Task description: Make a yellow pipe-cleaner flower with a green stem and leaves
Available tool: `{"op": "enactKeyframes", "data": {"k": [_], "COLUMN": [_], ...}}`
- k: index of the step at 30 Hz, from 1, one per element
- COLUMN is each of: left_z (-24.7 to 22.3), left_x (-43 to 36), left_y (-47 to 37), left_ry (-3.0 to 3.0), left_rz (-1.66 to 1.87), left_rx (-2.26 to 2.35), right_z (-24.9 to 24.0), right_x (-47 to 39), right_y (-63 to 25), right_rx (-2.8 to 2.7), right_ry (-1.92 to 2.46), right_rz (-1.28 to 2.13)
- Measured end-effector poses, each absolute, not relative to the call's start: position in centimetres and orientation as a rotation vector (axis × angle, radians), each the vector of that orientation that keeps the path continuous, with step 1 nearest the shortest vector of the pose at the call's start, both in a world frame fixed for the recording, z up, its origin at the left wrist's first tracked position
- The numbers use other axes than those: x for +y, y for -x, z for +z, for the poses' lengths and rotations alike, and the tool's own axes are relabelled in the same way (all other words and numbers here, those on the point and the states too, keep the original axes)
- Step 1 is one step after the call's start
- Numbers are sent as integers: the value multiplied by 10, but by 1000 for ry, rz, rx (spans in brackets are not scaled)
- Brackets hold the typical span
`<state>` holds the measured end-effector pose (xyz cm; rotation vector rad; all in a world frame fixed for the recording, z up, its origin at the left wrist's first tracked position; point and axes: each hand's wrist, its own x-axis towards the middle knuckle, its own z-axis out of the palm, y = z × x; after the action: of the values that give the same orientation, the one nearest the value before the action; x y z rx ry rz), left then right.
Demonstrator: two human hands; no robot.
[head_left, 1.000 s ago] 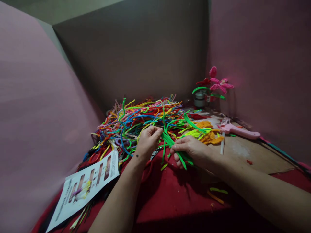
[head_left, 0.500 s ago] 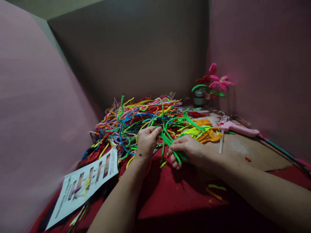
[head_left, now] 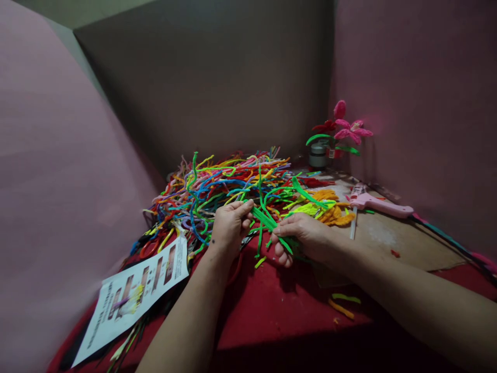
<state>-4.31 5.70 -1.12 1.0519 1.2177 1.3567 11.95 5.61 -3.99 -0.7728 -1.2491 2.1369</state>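
- The left hand [head_left: 232,228] pinches the upper end of a bundle of green pipe cleaners [head_left: 265,218] between thumb and fingers.
- The right hand [head_left: 297,235] grips the lower end of the same bundle, thumb on top, with the fingertips curled beneath.
- The bundle slants between the two hands, above the red cloth [head_left: 264,316] and in front of a large tangled pile [head_left: 221,186] of pipe cleaners in many colours.
- Just beyond the right hand lie yellow-green pieces [head_left: 306,209] and orange pieces [head_left: 341,217], with a folded green strip [head_left: 306,194] reaching over them.
- A pink glue gun [head_left: 384,205] lies on the cardboard [head_left: 407,246] to the right, a clear stick [head_left: 353,223] beside its front end.
- At the back right, pink flowers [head_left: 354,130] with green leaves stand by a small grey jar [head_left: 317,155].
- A printed sheet [head_left: 132,303] lies on the left, near the left forearm.
- Nearer the person, a yellow-green scrap [head_left: 346,298] and an orange scrap [head_left: 340,309] lie on the cloth.
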Motion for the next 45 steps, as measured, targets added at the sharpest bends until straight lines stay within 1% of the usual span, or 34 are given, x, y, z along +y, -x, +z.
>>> {"op": "enactKeyframes", "data": {"k": [4,8,14,20,23,27,36,39,40,41,43,45], "left_z": [-10,-15,-25,-24,-24,-23,-15,-5,-3,0,2,2], "left_x": [58,57,51,46,47,53,61,54,50,47,41,37], "left_y": [44,40,24,13,13,18,34,40,40,40,37,33], "left_ry": [-1064,-1071,-1075,-1106,-1071,-1017,-1080,-1385,-1619,-1913,-2520,-2921], "left_rz": [1329,1143,1010,1190,1218,1346,1540,1768,1816,1766,1364,949], "left_rx": [1157,977,1028,1193,1184,1136,1184,1300,1337,1338,1201,1091], "right_z": [-37,-38,-41,-42,-41,-38,-37,-41,-41,-42,-41,-38], "right_x": [55,55,58,58,57,55,59,62,63,63,63,62], "right_y": [-120,-120,-119,-119,-118,-118,-121,-122,-122,-123,-124,-124], "right_rx": [-1231,-1225,-1239,-1224,-1229,-1240,-1274,-1297,-1307,-1319,-1356,-1400], "right_ry": [803,768,796,840,832,842,859,870,877,882,893,945], "right_rz": [2131,2130,2054,2027,2006,1994,2015,2014,2015,2009,1985,1943]}}
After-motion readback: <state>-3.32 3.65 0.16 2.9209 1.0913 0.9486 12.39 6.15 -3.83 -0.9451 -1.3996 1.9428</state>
